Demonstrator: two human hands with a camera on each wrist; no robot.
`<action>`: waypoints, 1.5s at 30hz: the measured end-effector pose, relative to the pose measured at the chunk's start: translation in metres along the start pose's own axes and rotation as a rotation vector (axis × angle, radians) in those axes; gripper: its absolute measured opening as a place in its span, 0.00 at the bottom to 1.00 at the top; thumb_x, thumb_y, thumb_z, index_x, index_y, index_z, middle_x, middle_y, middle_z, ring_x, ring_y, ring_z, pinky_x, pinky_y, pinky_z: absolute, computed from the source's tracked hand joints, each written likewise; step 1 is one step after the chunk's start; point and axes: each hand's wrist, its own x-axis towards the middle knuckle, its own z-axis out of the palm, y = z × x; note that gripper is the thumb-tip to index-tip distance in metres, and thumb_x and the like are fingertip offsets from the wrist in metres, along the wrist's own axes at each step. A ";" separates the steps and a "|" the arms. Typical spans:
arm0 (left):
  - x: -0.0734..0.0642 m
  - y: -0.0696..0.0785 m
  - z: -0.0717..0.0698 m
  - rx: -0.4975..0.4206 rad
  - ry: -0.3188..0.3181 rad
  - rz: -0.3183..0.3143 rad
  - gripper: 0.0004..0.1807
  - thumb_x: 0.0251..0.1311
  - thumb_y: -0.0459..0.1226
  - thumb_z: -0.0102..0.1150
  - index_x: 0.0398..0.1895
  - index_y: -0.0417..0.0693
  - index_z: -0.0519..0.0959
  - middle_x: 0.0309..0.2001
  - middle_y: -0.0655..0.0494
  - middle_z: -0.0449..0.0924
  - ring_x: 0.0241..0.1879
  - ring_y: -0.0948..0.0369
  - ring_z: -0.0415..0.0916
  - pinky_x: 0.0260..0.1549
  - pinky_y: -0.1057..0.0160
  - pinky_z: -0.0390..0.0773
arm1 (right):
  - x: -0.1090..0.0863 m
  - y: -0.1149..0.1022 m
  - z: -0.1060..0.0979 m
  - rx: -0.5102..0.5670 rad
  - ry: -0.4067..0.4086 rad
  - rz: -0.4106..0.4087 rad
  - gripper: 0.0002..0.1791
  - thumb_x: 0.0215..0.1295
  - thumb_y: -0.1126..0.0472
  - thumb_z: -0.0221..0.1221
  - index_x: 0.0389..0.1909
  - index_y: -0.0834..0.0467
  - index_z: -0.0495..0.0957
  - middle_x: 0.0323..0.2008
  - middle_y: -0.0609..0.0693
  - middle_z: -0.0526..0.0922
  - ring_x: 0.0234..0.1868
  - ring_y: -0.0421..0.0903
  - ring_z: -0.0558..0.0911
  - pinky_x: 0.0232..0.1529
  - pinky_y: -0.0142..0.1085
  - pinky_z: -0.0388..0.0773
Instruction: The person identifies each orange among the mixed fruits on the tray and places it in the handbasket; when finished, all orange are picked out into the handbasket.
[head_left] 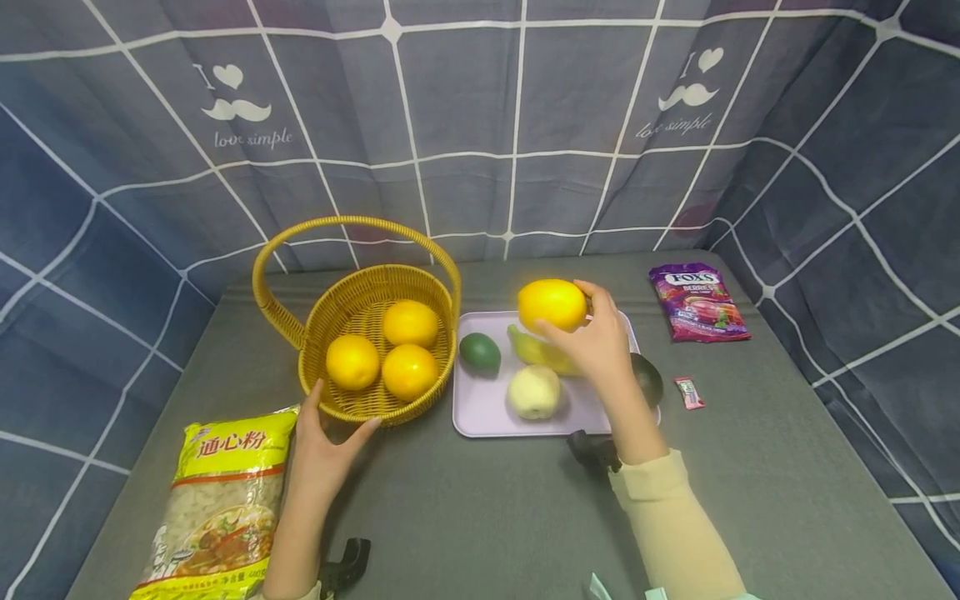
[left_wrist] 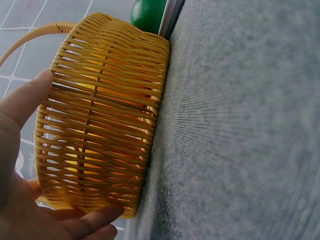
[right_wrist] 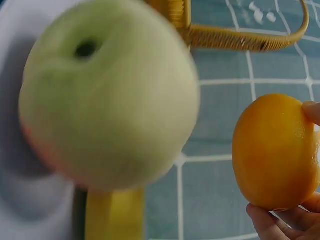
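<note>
My right hand (head_left: 603, 346) holds an orange (head_left: 552, 305) above the back of a pale lilac tray (head_left: 480, 421); in the right wrist view, thumb and fingers pinch the orange (right_wrist: 276, 152). At the left, my left hand (head_left: 324, 446) grips the near-left rim of a yellow woven basket (head_left: 315, 379) with a tall handle. Its thumb and fingers spread along the basket wall (left_wrist: 100, 125) in the left wrist view. Several oranges (head_left: 409, 372) lie inside. The tray bears a dark green oval fruit (head_left: 480, 354), a banana (head_left: 536, 350) and a pale green fruit with a pink blush (head_left: 534, 392).
A dark round fruit (head_left: 647, 380) sits at the tray's right edge, partly behind my right forearm. Farther right lie a purple candy bag (head_left: 699, 302) and a small wrapped candy (head_left: 689, 393). A yellow pasta bag (head_left: 221, 508) is beside my left forearm. Checked cloth hangs behind.
</note>
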 end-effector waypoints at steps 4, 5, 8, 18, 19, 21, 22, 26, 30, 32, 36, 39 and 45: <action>0.000 0.000 0.001 -0.007 0.000 0.005 0.60 0.51 0.56 0.69 0.78 0.52 0.40 0.75 0.40 0.41 0.69 0.38 0.52 0.63 0.39 0.56 | -0.009 -0.012 0.004 0.043 -0.029 -0.026 0.47 0.46 0.46 0.73 0.67 0.51 0.64 0.62 0.53 0.70 0.54 0.56 0.75 0.53 0.50 0.74; 0.001 -0.001 0.001 -0.012 0.001 0.007 0.60 0.51 0.55 0.69 0.78 0.53 0.40 0.75 0.40 0.41 0.68 0.38 0.52 0.63 0.39 0.56 | -0.011 -0.014 0.005 0.051 -0.034 -0.037 0.47 0.46 0.46 0.73 0.67 0.51 0.64 0.61 0.53 0.70 0.54 0.56 0.75 0.53 0.50 0.74; 0.001 -0.001 0.001 -0.029 0.001 0.010 0.59 0.51 0.54 0.70 0.78 0.53 0.41 0.75 0.40 0.41 0.69 0.38 0.52 0.63 0.40 0.56 | -0.016 -0.020 0.010 0.084 -0.055 -0.076 0.47 0.45 0.47 0.74 0.67 0.52 0.65 0.60 0.54 0.71 0.53 0.56 0.76 0.52 0.50 0.74; 0.000 0.000 0.000 -0.045 -0.013 0.002 0.60 0.51 0.54 0.69 0.78 0.55 0.39 0.75 0.40 0.40 0.68 0.38 0.53 0.63 0.39 0.56 | -0.031 -0.040 0.034 0.200 -0.164 -0.142 0.46 0.43 0.48 0.76 0.65 0.52 0.66 0.61 0.50 0.71 0.53 0.55 0.76 0.50 0.49 0.76; 0.000 0.000 0.000 -0.046 -0.014 0.002 0.60 0.51 0.54 0.69 0.78 0.55 0.39 0.75 0.40 0.40 0.68 0.38 0.53 0.63 0.39 0.56 | -0.033 -0.043 0.038 0.199 -0.176 -0.149 0.46 0.43 0.47 0.76 0.65 0.51 0.67 0.61 0.49 0.71 0.53 0.54 0.76 0.50 0.48 0.77; 0.000 0.000 0.000 -0.048 -0.016 0.000 0.60 0.51 0.54 0.69 0.78 0.55 0.38 0.75 0.40 0.40 0.68 0.37 0.53 0.63 0.39 0.57 | -0.036 -0.047 0.046 0.194 -0.191 -0.178 0.46 0.43 0.46 0.75 0.65 0.51 0.67 0.60 0.48 0.71 0.52 0.51 0.76 0.50 0.45 0.77; 0.000 0.000 0.000 -0.048 -0.016 0.000 0.60 0.52 0.54 0.69 0.78 0.55 0.38 0.75 0.40 0.40 0.68 0.37 0.53 0.62 0.39 0.57 | -0.037 -0.050 0.051 0.187 -0.199 -0.202 0.45 0.43 0.46 0.75 0.64 0.51 0.67 0.60 0.47 0.71 0.52 0.50 0.76 0.50 0.45 0.76; 0.000 0.000 0.000 -0.048 -0.012 0.002 0.59 0.52 0.54 0.69 0.78 0.54 0.39 0.74 0.39 0.41 0.67 0.37 0.54 0.62 0.38 0.58 | -0.044 -0.056 0.072 0.125 -0.212 -0.287 0.44 0.44 0.44 0.74 0.63 0.51 0.69 0.59 0.47 0.73 0.54 0.45 0.74 0.55 0.44 0.72; 0.001 -0.001 0.002 -0.052 -0.003 0.010 0.59 0.52 0.53 0.70 0.78 0.53 0.40 0.74 0.39 0.42 0.67 0.37 0.54 0.62 0.39 0.58 | -0.050 -0.063 0.091 0.063 -0.271 -0.319 0.44 0.44 0.42 0.73 0.63 0.50 0.68 0.56 0.46 0.74 0.54 0.45 0.73 0.56 0.46 0.71; 0.001 -0.002 0.002 -0.052 -0.001 0.013 0.59 0.52 0.53 0.70 0.78 0.52 0.40 0.74 0.39 0.42 0.67 0.37 0.54 0.62 0.39 0.58 | -0.054 -0.067 0.100 0.053 -0.312 -0.329 0.45 0.45 0.41 0.73 0.64 0.51 0.67 0.56 0.47 0.74 0.53 0.45 0.74 0.54 0.45 0.72; 0.002 -0.002 0.003 -0.050 0.000 0.013 0.59 0.52 0.53 0.70 0.78 0.51 0.40 0.74 0.39 0.42 0.68 0.38 0.53 0.62 0.38 0.58 | -0.060 -0.073 0.116 0.041 -0.350 -0.359 0.46 0.44 0.41 0.73 0.64 0.52 0.66 0.57 0.46 0.73 0.52 0.45 0.74 0.53 0.43 0.74; 0.003 -0.001 0.003 -0.053 0.000 0.015 0.59 0.52 0.53 0.69 0.77 0.51 0.40 0.74 0.39 0.42 0.68 0.38 0.52 0.62 0.37 0.57 | -0.062 -0.077 0.128 0.026 -0.351 -0.396 0.45 0.44 0.41 0.73 0.62 0.53 0.67 0.56 0.46 0.73 0.50 0.44 0.75 0.52 0.41 0.75; 0.003 -0.002 0.002 -0.049 -0.001 0.017 0.59 0.52 0.52 0.70 0.77 0.48 0.41 0.74 0.39 0.42 0.69 0.39 0.51 0.62 0.37 0.56 | -0.067 -0.078 0.148 0.011 -0.373 -0.419 0.44 0.43 0.41 0.74 0.61 0.53 0.68 0.55 0.45 0.74 0.46 0.42 0.76 0.48 0.38 0.76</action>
